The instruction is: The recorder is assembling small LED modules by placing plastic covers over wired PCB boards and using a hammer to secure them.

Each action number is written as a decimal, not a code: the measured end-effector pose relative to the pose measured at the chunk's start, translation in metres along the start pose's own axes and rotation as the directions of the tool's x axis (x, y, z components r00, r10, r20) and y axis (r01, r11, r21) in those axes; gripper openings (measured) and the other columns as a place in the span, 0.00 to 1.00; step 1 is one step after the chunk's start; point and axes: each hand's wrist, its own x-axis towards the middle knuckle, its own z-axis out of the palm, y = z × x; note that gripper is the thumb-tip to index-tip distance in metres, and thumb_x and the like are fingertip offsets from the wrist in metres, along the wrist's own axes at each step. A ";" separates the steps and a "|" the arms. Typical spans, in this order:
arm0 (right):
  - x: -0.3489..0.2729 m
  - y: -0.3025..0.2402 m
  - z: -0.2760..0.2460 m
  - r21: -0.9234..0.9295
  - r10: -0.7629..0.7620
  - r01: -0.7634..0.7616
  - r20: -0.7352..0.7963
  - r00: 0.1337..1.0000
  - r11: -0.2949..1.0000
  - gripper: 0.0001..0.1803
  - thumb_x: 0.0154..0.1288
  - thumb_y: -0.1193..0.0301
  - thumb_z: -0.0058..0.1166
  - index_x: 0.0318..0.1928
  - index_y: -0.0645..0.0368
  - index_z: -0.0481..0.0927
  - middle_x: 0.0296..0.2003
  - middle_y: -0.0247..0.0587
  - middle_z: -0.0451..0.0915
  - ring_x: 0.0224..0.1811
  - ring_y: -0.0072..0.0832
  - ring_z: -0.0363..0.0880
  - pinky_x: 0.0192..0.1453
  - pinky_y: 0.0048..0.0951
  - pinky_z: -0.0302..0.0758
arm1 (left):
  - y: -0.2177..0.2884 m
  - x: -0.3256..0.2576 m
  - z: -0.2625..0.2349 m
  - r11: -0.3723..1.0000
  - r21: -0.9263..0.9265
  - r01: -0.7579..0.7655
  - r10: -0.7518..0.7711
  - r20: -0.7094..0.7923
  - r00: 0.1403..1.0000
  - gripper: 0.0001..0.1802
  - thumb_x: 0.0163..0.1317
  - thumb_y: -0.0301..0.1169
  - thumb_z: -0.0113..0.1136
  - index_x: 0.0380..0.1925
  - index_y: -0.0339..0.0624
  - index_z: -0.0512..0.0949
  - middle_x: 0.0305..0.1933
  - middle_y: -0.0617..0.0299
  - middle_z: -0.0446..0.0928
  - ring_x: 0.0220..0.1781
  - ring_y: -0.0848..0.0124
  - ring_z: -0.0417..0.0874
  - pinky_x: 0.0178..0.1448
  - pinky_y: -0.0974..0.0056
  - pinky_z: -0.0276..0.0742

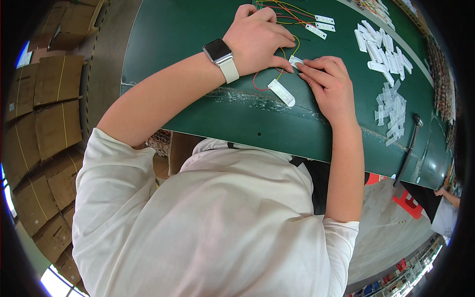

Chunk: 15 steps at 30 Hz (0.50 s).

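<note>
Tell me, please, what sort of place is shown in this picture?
It is probably a factory or workshop floor: a green worktable holds small wired white parts and a pile of white plastic pieces, while strapped cardboard boxes are stacked at the left.

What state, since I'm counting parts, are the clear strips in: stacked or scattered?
Scattered: the clear strips lie overlapping at mixed angles on the green table.

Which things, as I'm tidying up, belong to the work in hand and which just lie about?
Likely in the work: small module at left hand and right hand; wires; wired piece; other modules; white pieces; clear strips.

Likely just lying about: black rod; boxes.
</note>
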 end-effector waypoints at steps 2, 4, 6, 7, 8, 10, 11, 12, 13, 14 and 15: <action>0.000 0.000 0.001 -0.001 -0.004 0.004 -0.007 1.000 1.000 0.12 0.59 0.70 0.71 0.45 0.50 0.93 0.41 0.29 0.87 0.48 0.33 0.81 0.52 0.34 0.81 | 0.004 -0.001 -0.006 1.000 -0.004 0.016 -0.015 0.076 0.997 0.22 0.52 0.51 0.76 0.44 0.55 0.91 0.51 0.76 0.88 0.58 0.69 0.76 0.67 0.51 0.63; 0.000 0.000 0.001 -0.009 -0.014 0.014 -0.010 1.000 1.000 0.12 0.59 0.70 0.71 0.45 0.50 0.93 0.41 0.28 0.87 0.48 0.33 0.81 0.52 0.34 0.81 | 0.005 -0.002 -0.007 0.997 -0.062 0.054 -0.051 0.052 0.997 0.22 0.49 0.50 0.77 0.43 0.56 0.91 0.48 0.75 0.88 0.57 0.69 0.77 0.67 0.52 0.63; 0.001 -0.001 0.001 -0.011 -0.015 0.015 -0.012 1.000 1.000 0.12 0.59 0.70 0.71 0.44 0.50 0.93 0.41 0.29 0.87 0.48 0.33 0.81 0.52 0.34 0.81 | -0.003 -0.005 0.008 0.997 -0.067 0.047 -0.040 0.105 0.994 0.24 0.50 0.53 0.77 0.46 0.61 0.91 0.55 0.77 0.87 0.62 0.67 0.76 0.72 0.47 0.60; 0.001 -0.001 0.001 -0.011 -0.017 0.017 -0.014 1.000 1.000 0.11 0.59 0.71 0.71 0.44 0.50 0.93 0.41 0.29 0.88 0.48 0.33 0.81 0.52 0.34 0.81 | -0.002 -0.004 0.009 0.996 -0.073 0.042 -0.030 0.158 0.987 0.26 0.50 0.57 0.77 0.50 0.67 0.91 0.61 0.78 0.86 0.67 0.65 0.75 0.76 0.42 0.58; 0.000 0.000 0.001 -0.010 -0.014 0.014 -0.014 1.000 1.000 0.11 0.59 0.71 0.71 0.44 0.50 0.93 0.41 0.29 0.88 0.48 0.33 0.81 0.52 0.34 0.81 | -0.003 -0.004 0.009 0.996 -0.074 0.042 -0.029 0.161 0.986 0.26 0.50 0.57 0.77 0.50 0.67 0.91 0.61 0.78 0.86 0.67 0.65 0.75 0.76 0.42 0.58; 0.000 -0.001 0.001 0.027 -0.004 0.004 -0.019 1.000 1.000 0.11 0.59 0.71 0.71 0.44 0.52 0.93 0.40 0.30 0.88 0.47 0.33 0.82 0.52 0.34 0.81 | -0.004 -0.003 0.004 0.982 -0.176 -0.071 0.067 -0.027 0.997 0.21 0.48 0.49 0.77 0.42 0.56 0.90 0.45 0.75 0.87 0.56 0.68 0.77 0.67 0.52 0.63; 0.001 -0.001 0.000 0.026 -0.001 0.002 -0.016 1.000 1.000 0.11 0.59 0.71 0.71 0.44 0.52 0.93 0.40 0.30 0.88 0.47 0.33 0.82 0.52 0.34 0.81 | -0.003 -0.002 0.001 0.981 -0.180 -0.070 0.066 -0.027 0.997 0.21 0.48 0.49 0.77 0.42 0.56 0.90 0.45 0.75 0.87 0.56 0.68 0.77 0.67 0.52 0.63; 0.002 -0.002 0.000 0.031 0.006 -0.006 -0.010 1.000 1.000 0.11 0.60 0.71 0.71 0.44 0.52 0.92 0.40 0.31 0.88 0.47 0.33 0.83 0.52 0.35 0.81 | -0.001 -0.001 -0.002 0.986 -0.159 -0.045 0.041 -0.029 0.999 0.21 0.48 0.49 0.78 0.42 0.56 0.90 0.44 0.75 0.87 0.56 0.67 0.77 0.67 0.52 0.64; 0.002 -0.002 0.000 0.038 0.012 -0.012 -0.007 1.000 0.999 0.10 0.60 0.71 0.71 0.44 0.53 0.92 0.40 0.31 0.88 0.47 0.33 0.83 0.52 0.35 0.82 | 0.000 -0.001 -0.003 0.991 -0.136 -0.019 0.015 -0.030 0.999 0.21 0.48 0.48 0.78 0.42 0.55 0.90 0.44 0.75 0.87 0.57 0.67 0.78 0.67 0.52 0.64; 0.002 -0.002 0.000 0.039 0.013 -0.013 -0.006 1.000 0.999 0.10 0.60 0.71 0.71 0.44 0.53 0.92 0.40 0.31 0.88 0.47 0.33 0.83 0.52 0.35 0.82 | 0.000 -0.001 -0.002 0.990 -0.137 -0.018 0.015 -0.029 0.999 0.21 0.48 0.48 0.78 0.42 0.55 0.90 0.44 0.75 0.87 0.57 0.67 0.78 0.67 0.52 0.64; 0.002 -0.003 0.000 0.041 0.011 -0.011 -0.006 1.000 0.999 0.11 0.60 0.71 0.71 0.44 0.53 0.92 0.40 0.32 0.88 0.47 0.33 0.83 0.52 0.35 0.82 | -0.002 -0.002 -0.002 0.986 -0.168 -0.011 0.007 -0.023 1.000 0.21 0.48 0.48 0.78 0.42 0.55 0.90 0.44 0.75 0.87 0.57 0.66 0.78 0.67 0.52 0.64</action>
